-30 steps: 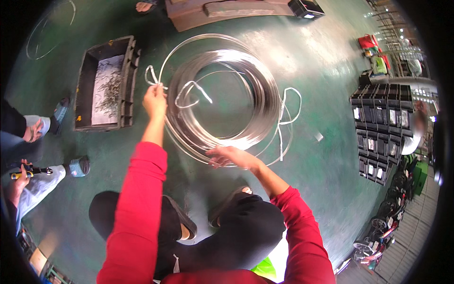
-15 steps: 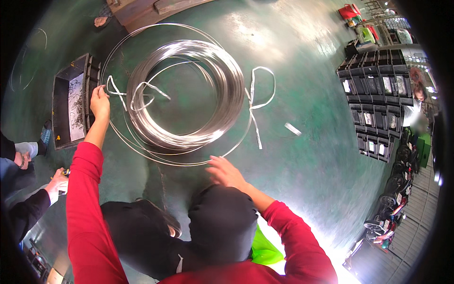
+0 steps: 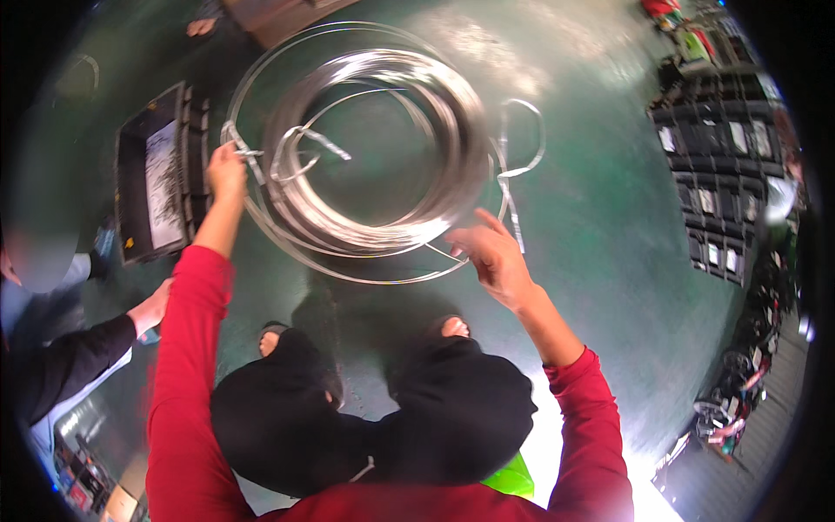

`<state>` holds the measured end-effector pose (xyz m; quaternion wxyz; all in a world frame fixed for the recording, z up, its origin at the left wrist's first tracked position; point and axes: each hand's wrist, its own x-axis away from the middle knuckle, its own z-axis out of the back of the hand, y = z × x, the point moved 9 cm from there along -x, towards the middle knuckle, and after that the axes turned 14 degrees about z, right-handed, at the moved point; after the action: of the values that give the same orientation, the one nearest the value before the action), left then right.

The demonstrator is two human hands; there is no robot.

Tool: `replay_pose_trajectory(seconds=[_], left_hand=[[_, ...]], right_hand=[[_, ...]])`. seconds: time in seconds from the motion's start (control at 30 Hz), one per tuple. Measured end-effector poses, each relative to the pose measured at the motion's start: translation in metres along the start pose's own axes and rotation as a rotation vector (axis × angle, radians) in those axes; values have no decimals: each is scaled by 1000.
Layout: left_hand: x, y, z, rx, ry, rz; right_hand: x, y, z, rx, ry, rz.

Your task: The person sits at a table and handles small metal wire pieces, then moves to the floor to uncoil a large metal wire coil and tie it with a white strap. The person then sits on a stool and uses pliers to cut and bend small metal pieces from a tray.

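A large coil of shiny metal wire (image 3: 296,113) lies on the green floor in front of me, with looser outer strands around it. My left hand (image 3: 226,174) is closed on the outer strands at the coil's left side, beside a white strap (image 3: 246,153). My right hand (image 3: 496,261) is at the coil's lower right, fingers apart, close to the outer strand; motion blur hides whether it touches it. A second white strap (image 3: 323,143) crosses the coil's left part. Another white strap (image 3: 513,207) is looped and knotted at its right.
A black crate (image 3: 185,165) with a pale lining and small dark bits stands left of the coil. A co-worker's hand (image 3: 155,304) is at lower left. Black crates (image 3: 722,139) are stacked at right, and motorbikes (image 3: 731,391) stand farther along. A brown box (image 3: 278,17) is at the top.
My right hand has moved up and right along the coil's edge. My left hand has closed round the strands by the strap. My knees are wider apart, and the co-worker's hand has shifted.
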<state>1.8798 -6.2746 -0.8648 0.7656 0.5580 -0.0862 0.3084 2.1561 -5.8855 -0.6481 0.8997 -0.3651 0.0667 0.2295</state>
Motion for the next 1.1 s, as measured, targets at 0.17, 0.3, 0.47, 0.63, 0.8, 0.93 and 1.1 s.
replay_pose_trajectory(seconds=[0.17, 0.3, 0.47, 0.63, 0.8, 0.93, 1.1], left_hand=[[17, -24, -25, 282, -175, 179], [26, -22, -31, 290, -206, 181], [42, -12, -35, 255, -198, 195], [73, 2, -37, 461, -308, 134], [100, 3, -48, 547, -525, 214], [117, 1, -54, 566, -642, 262], [124, -3, -60, 393, -591, 280]], right_hand=[[-62, 14, -103, -540, -127, -371], [-66, 15, -123, -1015, -225, -621], [-93, 24, -99, -948, -96, -630], [-161, 15, -130, -1198, -40, -473], [-242, 41, -191, -1483, 137, -551], [-282, 73, -224, -1350, 224, -572], [-283, 77, -236, -1054, -2, -503]])
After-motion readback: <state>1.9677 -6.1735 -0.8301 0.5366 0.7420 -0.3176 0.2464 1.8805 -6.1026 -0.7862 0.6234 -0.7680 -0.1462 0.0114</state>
